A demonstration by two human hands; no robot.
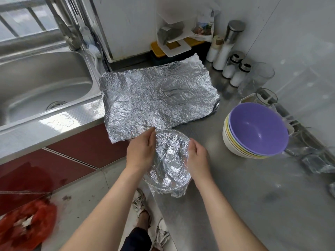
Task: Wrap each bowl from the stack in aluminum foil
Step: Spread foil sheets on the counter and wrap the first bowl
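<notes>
A bowl covered in crinkled aluminium foil [170, 160] sits at the near edge of the steel counter. My left hand [141, 151] presses against its left side and my right hand [197, 158] cups its right side, fingers curved over the foil rim. Behind it lies a large crumpled foil sheet [155, 98], spread flat. To the right stands a stack of bowls [253, 134], tilted, with a purple one on top and pale ones beneath.
A steel sink [45, 87] with a tap is at the left. Salt shakers and bottles [233, 69], glasses and a rack line the back right wall. A red bag [27, 227] lies on the floor below. The steel counter [253, 196] stretches to the right.
</notes>
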